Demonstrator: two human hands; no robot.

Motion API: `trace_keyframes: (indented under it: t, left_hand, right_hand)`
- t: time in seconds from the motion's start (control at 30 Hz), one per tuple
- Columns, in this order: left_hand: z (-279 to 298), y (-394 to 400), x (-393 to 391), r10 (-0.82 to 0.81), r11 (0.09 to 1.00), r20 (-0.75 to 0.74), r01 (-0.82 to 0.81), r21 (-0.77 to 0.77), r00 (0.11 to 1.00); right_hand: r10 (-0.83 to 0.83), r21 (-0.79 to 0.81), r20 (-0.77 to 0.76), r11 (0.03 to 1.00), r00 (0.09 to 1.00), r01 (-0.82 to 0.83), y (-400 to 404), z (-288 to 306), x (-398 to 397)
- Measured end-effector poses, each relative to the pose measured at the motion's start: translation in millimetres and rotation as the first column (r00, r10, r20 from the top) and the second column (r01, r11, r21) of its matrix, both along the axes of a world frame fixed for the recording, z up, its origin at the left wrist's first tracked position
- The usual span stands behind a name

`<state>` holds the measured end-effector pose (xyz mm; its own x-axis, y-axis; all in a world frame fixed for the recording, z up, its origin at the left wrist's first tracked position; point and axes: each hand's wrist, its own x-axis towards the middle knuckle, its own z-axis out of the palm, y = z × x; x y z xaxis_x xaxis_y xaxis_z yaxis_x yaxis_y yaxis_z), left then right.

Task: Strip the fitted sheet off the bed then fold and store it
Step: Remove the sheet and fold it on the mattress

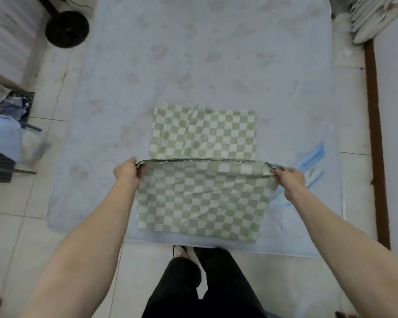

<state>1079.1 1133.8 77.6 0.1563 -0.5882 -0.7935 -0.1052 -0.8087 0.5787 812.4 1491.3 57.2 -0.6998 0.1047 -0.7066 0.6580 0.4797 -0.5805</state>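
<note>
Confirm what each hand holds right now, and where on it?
Both hold the checkered sheet along its raised fold edge: left hand pinches the left end, right hand pinches the right end. The sheet's far part lies on the mattress.

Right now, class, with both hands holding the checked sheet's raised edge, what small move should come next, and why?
Probably carry the raised edge forward and lay it on the far edge. The left hand and right hand each grip a corner of the green checked sheet, its near part lifted while the far part lies flat on the mattress. That would halve the sheet.
</note>
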Motion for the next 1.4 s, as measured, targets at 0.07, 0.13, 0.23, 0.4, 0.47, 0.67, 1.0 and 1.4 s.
trace_keyframes:
  t: [0.07, 0.13, 0.23, 0.4, 0.47, 0.67, 1.0, 1.4]
  left_hand:
    - [-10, -18, -32, -0.006, 1.000, 0.010, 0.006, -0.024, 1.000]
    - [-22, -37, -61, -0.014, 0.999, 0.018, 0.015, -0.047, 1.000]
    - [-51, -72, -100, -0.038, 0.996, 0.039, 0.041, -0.079, 0.999]
    - [-125, -129, -164, -0.068, 0.992, 0.024, 0.071, -0.105, 0.997]
    - [-159, -142, -187, -0.120, 0.985, 0.026, 0.122, -0.125, 0.992]
    - [-247, -168, -234, -0.158, 0.971, 0.061, 0.167, -0.171, 0.985]
    - [-325, -210, -254, -0.292, 0.949, 0.059, 0.296, -0.107, 0.955]
    - [-346, -249, -289, -0.432, -0.332, 0.771, 0.877, 0.346, -0.468]
  right_hand:
    - [-0.013, 0.043, -0.074, 0.999, 0.997, 0.017, -17, -17, -34]
    - [0.003, 0.132, -0.170, 0.991, 0.985, 0.020, -31, -34, -65]
    - [0.082, 0.230, -0.295, 0.973, 0.952, -0.013, -55, -64, -111]
    - [0.107, 0.105, -0.360, 0.992, 0.927, -0.074, -99, -150, -174]
    - [0.118, 0.095, -0.359, 0.991, 0.926, -0.089, -111, -190, -194]
    - [0.163, 0.180, -0.371, 0.978, 0.914, -0.102, -144, -286, -238]
    - [0.305, 0.319, -0.413, 0.931, 0.858, -0.178, -173, -354, -281]
    - [0.939, 0.446, -0.068, 0.332, 0.338, -0.832, -203, -314, -321]
